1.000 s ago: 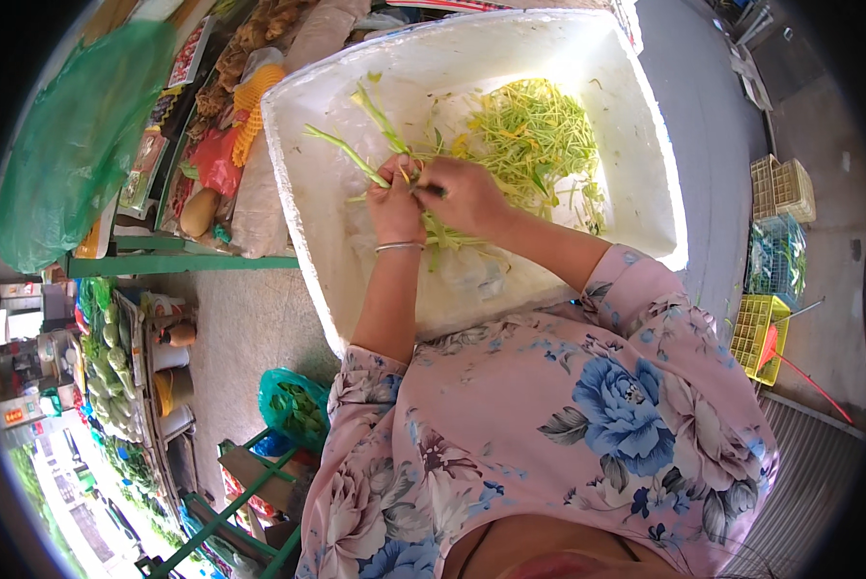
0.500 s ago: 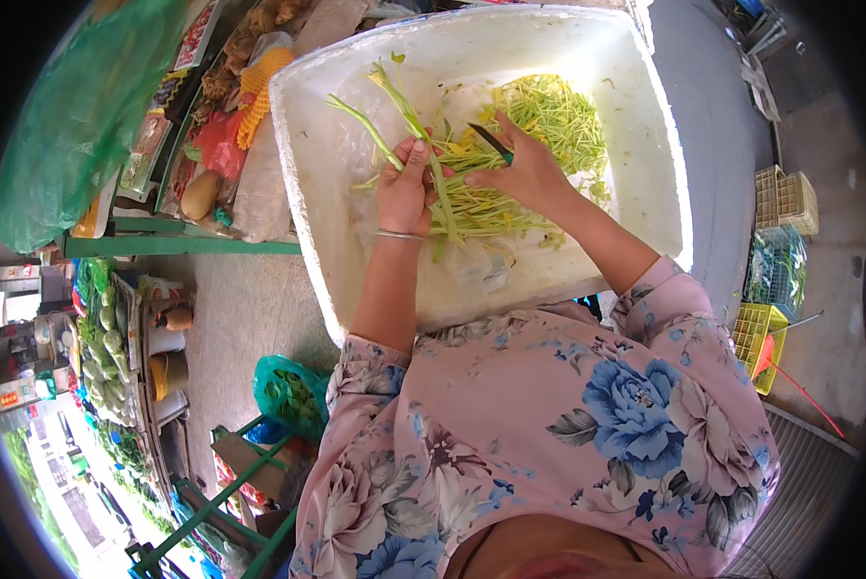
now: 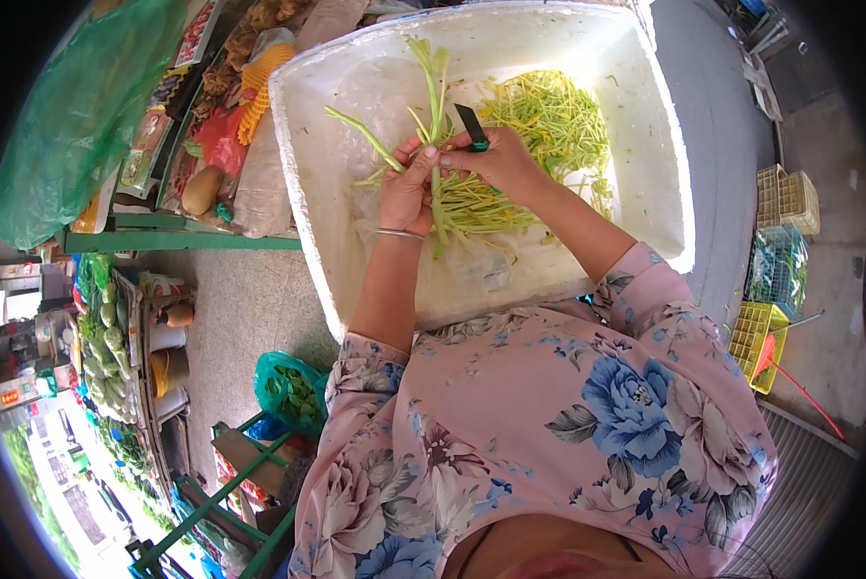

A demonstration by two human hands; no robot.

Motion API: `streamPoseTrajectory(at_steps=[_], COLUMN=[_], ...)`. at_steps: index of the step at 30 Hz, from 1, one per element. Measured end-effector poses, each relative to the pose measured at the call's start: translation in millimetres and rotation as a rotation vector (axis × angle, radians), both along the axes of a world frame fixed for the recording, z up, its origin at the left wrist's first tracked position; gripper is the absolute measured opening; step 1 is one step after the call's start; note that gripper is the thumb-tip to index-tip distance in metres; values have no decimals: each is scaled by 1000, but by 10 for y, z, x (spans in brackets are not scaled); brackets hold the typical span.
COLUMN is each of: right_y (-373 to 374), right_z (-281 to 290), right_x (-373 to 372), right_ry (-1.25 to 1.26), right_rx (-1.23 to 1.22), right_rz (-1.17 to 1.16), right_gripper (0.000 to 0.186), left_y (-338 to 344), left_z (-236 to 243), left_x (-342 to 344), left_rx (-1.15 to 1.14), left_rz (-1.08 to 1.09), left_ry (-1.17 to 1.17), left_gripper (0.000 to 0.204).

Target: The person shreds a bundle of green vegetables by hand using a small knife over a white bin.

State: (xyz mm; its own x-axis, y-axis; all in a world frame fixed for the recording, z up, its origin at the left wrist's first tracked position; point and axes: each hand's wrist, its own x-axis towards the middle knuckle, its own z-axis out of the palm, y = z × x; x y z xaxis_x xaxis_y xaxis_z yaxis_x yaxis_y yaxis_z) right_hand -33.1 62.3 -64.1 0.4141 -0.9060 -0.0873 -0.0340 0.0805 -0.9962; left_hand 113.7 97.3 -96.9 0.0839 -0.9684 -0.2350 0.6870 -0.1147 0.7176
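Observation:
My left hand (image 3: 409,191) is closed around pale green leafy-vegetable stalks (image 3: 436,87). They stick up past my fingers, and one thinner stalk (image 3: 363,134) leans out to the left. My right hand (image 3: 506,166) grips a small knife (image 3: 470,126) with a dark blade and a green handle; the blade points up and away from the stalks. Thumb and fingers of that hand also pinch the stalks beside my left thumb. Below both hands, a bunch of thin green stems (image 3: 486,209) lies in a white foam box (image 3: 309,241). Yellow-green trimmings (image 3: 553,121) are heaped at its far right.
To the left stands a green-framed stall (image 3: 201,240) with a squash (image 3: 201,193) and a red bag (image 3: 222,145). A teal bag of leaves (image 3: 291,391) sits lower left. Plastic crates (image 3: 759,333) line the right side.
My right hand has moved left to meet my left hand at the stalks. The knife blade has swung more upright. The stalks in my left hand have turned more upright.

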Motion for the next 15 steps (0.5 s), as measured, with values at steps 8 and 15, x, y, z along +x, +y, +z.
streamPoseTrajectory(at_steps=[8, 15], right_y=[-128, -105], right_z=[-300, -52], right_x=[-122, -169], right_ry=[353, 104], right_rx=[-308, 44], right_rz=[-324, -157], right_gripper=[30, 43], left_y=[-18, 32], left_z=[10, 98], left_x=[18, 7], left_rx=[16, 4], left_rz=[23, -28], left_ry=[-9, -119], left_gripper=[18, 18])
